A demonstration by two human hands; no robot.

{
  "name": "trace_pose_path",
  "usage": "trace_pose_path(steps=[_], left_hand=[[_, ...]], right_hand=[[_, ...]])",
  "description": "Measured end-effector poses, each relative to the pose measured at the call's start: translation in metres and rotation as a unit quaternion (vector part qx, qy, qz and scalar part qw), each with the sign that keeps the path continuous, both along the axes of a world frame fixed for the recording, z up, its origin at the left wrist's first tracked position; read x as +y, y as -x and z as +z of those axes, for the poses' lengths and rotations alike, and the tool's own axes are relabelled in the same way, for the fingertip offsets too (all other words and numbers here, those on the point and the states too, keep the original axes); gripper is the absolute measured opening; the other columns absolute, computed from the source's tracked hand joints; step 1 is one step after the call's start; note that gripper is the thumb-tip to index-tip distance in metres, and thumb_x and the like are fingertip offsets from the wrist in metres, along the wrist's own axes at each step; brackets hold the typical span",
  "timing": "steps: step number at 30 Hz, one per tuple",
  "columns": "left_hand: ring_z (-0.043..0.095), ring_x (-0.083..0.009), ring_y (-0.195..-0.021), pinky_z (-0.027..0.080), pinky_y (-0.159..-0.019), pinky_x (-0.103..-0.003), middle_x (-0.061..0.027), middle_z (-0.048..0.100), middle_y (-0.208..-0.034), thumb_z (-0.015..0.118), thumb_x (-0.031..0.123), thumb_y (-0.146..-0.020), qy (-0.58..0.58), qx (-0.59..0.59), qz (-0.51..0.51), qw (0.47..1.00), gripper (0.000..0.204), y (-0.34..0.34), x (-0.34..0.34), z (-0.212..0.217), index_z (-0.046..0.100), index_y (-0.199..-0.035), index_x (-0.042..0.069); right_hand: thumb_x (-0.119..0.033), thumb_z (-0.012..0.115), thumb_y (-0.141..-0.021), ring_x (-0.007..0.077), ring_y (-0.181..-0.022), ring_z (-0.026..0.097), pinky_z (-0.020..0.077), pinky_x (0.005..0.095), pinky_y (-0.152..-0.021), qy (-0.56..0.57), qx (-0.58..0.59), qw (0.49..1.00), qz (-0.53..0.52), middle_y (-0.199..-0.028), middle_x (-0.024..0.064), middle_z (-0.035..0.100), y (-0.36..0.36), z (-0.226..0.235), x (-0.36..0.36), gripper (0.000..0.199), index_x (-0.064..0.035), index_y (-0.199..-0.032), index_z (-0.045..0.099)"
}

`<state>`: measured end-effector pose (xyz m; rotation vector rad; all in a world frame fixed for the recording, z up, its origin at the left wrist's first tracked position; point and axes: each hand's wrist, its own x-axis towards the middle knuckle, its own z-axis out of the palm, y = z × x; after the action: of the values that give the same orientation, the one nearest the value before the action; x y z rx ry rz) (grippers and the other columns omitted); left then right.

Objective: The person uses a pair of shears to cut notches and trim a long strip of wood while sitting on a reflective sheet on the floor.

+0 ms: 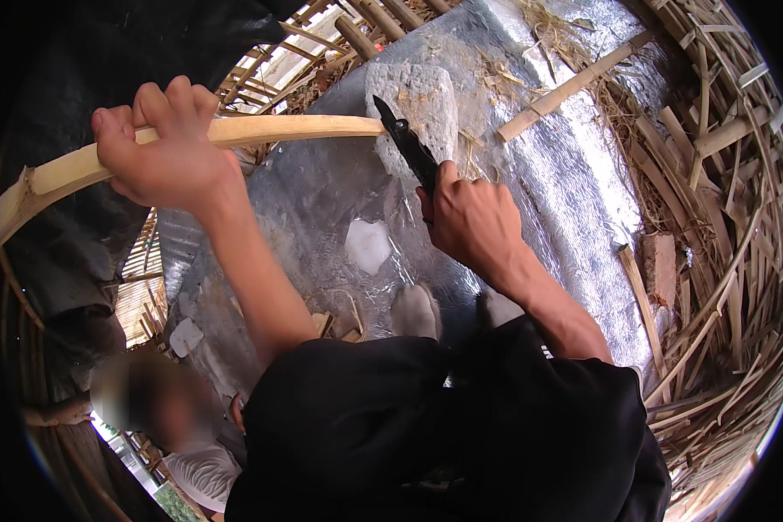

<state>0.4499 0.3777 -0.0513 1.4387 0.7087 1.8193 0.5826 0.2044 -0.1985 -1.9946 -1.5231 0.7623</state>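
A long split bamboo piece [296, 127], pale yellow and slightly bent, runs from the left edge to a rough grey stone block [435, 100]. My left hand [170, 152] is closed round it, well to the left of the block. In my right hand [478, 217] is the handle of a black knife [406, 146], mostly hidden by my fingers. Its dark blade points up and left, crossing the bamboo's right end over the block. Whether the edge bites into the bamboo, I cannot tell.
Silver foil sheeting [557, 217] covers the floor, with a white flat piece [368, 246] on it. Bamboo strips [731, 287] pile up at right beside a reddish brick [659, 270]. A loose stick [574, 85] lies far right. Another person [202, 474] sits at lower left.
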Motion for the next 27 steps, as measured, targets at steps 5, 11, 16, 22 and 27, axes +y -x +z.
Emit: trace_pose_path(steps=[5, 11, 16, 22, 27], left_hand=[[0.021, -0.0117, -0.044, 0.022, -0.046, -0.027, -0.0011, 0.022, -0.053, 0.042, 0.03, -0.095, 0.008, 0.015, 0.051, 0.999, 0.04, -0.014, -0.005, 0.005, 0.021, -0.064, 0.015], [0.021, -0.0115, -0.045, 0.023, -0.046, -0.027, -0.0012, 0.023, -0.053, 0.042, 0.03, -0.094, 0.001, 0.03, 0.051, 0.998, 0.04, -0.021, -0.006, 0.008, 0.021, -0.064, 0.016], [0.022, -0.0103, -0.044, 0.021, -0.046, -0.026, -0.0001, 0.024, -0.052, 0.043, 0.031, -0.096, 0.001, 0.023, 0.019, 1.0, 0.039, -0.019, -0.005, 0.005, 0.022, -0.065, 0.017], [0.021, -0.0092, -0.043, 0.019, -0.046, -0.025, 0.0005, 0.024, -0.052, 0.044, 0.034, -0.098, -0.01, 0.035, -0.002, 0.999, 0.043, -0.015, -0.009, 0.006, 0.022, -0.065, 0.018], [0.021, -0.0089, -0.043, 0.019, -0.046, -0.025, 0.0008, 0.023, -0.052, 0.045, 0.035, -0.098, -0.002, 0.028, 0.0, 1.0, 0.044, -0.016, -0.013, 0.003, 0.022, -0.065, 0.018]], right_hand=[[-0.035, 0.054, -0.1, 0.0453, -0.053, 0.06, 0.0488, 0.0497, -0.054, -0.023, 0.051, 0.998, -0.007, -0.054, 0.0238, 0.055, -0.03, 0.001, 0.005, 0.046, 0.0053, -0.078, 0.055], [-0.028, 0.051, -0.103, 0.028, -0.042, 0.049, 0.0368, 0.0407, -0.047, -0.207, 0.34, 0.907, -0.134, -0.05, 0.0156, 0.045, 0.002, -0.005, -0.012, 0.035, 0.0011, -0.084, 0.05], [-0.023, 0.056, -0.097, 0.0483, -0.052, 0.057, 0.0458, 0.0544, -0.052, -0.09, 0.201, 0.973, -0.074, -0.053, 0.0268, 0.053, 0.029, -0.069, -0.003, 0.031, 0.0042, -0.086, 0.047], [-0.027, 0.054, -0.098, 0.047, -0.051, 0.059, 0.048, 0.0529, -0.05, -0.045, 0.103, 0.992, -0.058, -0.052, 0.0255, 0.054, 0.022, -0.051, -0.004, 0.035, 0.0042, -0.086, 0.046], [-0.035, 0.054, -0.099, 0.0444, -0.05, 0.061, 0.0477, 0.0494, -0.049, -0.013, 0.045, 0.997, -0.059, -0.052, 0.0244, 0.055, -0.005, -0.059, -0.012, 0.043, 0.0052, -0.084, 0.052]])
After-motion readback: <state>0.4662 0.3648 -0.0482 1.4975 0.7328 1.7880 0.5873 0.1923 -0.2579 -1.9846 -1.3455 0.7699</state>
